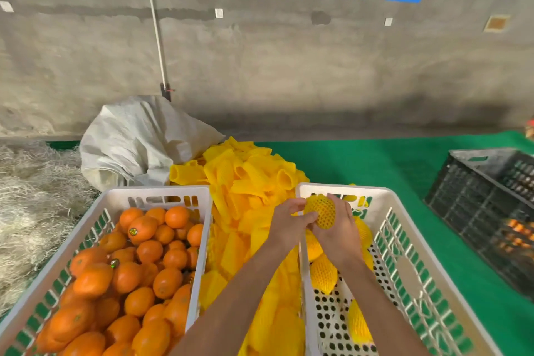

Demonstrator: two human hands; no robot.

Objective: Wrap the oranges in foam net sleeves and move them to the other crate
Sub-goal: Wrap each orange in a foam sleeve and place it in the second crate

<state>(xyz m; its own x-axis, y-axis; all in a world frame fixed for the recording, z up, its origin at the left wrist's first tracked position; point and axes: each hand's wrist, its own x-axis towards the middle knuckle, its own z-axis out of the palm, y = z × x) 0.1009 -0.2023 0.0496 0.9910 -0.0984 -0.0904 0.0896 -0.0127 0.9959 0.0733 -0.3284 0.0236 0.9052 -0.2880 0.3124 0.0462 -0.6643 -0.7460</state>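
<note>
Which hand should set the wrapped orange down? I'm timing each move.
Probably the right hand: it cups the wrapped orange over the right crate; the left hand only pinches its sleeve.

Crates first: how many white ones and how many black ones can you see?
White crates: 2, one full of bare oranges on the left, one with wrapped oranges on the right.
Black crates: 1, on the far right.
Total: 3 crates.
</note>
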